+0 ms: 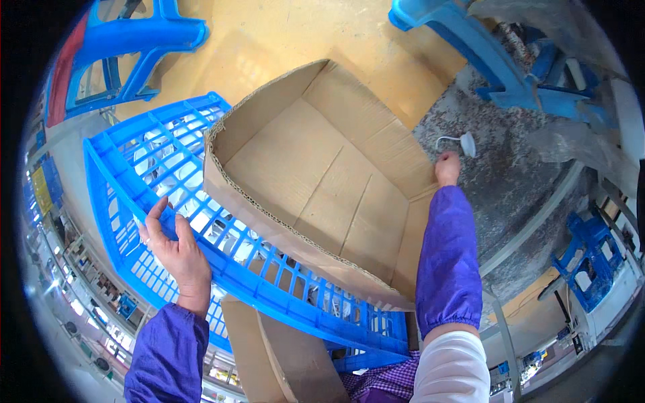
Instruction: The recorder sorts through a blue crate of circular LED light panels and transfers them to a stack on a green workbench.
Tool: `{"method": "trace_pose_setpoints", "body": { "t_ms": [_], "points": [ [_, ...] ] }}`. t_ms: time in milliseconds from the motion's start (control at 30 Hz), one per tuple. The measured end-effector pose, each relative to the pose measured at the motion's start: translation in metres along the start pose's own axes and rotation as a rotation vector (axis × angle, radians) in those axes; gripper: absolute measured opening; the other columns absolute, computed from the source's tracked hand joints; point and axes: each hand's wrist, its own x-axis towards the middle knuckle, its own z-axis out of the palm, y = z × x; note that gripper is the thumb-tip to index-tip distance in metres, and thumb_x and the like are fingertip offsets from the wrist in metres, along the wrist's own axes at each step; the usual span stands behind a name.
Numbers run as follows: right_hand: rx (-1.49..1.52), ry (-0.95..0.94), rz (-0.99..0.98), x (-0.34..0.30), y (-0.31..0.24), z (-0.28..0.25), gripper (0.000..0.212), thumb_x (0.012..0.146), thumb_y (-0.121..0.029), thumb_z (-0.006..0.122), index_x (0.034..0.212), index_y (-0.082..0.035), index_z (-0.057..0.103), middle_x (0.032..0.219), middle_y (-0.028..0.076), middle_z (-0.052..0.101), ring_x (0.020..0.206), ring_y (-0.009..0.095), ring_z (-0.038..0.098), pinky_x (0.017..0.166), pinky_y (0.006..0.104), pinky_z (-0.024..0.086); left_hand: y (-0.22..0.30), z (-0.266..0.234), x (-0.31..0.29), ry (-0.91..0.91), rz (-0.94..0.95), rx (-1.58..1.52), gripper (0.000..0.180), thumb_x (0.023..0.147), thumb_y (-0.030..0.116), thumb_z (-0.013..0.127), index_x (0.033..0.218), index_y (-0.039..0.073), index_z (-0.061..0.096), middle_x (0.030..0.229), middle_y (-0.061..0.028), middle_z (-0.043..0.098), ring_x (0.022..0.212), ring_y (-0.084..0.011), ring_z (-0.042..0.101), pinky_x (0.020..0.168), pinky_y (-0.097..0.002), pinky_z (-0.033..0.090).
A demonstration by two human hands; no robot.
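An open cardboard box (329, 188) rests tilted across a blue plastic crate (259, 285); its brown inside shows bare. Through the crate's slatted side, several white pieces (178, 171) are visible. My left hand (176, 252) is at the crate's near-left rim, fingers apart and holding nothing. Past the box's right corner, my right hand (447, 168) is closed. From its fist runs the thin curved stem of a small white round piece (468, 144). What the fingers wrap round is mostly hidden. Purple sleeves cover both forearms.
Another cardboard piece (275, 356) stands below the crate, close to my body. Blue plastic stools or frames (144, 40) stand at the far left, with a blue frame (463, 47) at the far right. The floor is yellow (269, 33), with a mottled grey surface (517, 174) to the right.
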Motion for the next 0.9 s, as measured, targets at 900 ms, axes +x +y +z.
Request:
{"method": "trace_pose_setpoints", "body": {
  "t_ms": [900],
  "points": [
    [0.519, -0.085, -0.215, -0.126, -0.105, -0.121, 0.023, 0.095, -0.010, 0.047, 0.114, 0.000, 0.055, 0.089, 0.007, 0.059, 0.071, 0.014, 0.054, 0.062, 0.0265, 0.047, 0.003, -0.025, -0.006, 0.114, -0.124, -0.264, 0.035, 0.079, 0.004, 0.056, 0.113, 0.005, 0.051, 0.128, -0.0297, 0.033, 0.099, -0.0444, 0.051, 0.085, -0.0442, 0.045]
  ]
}}
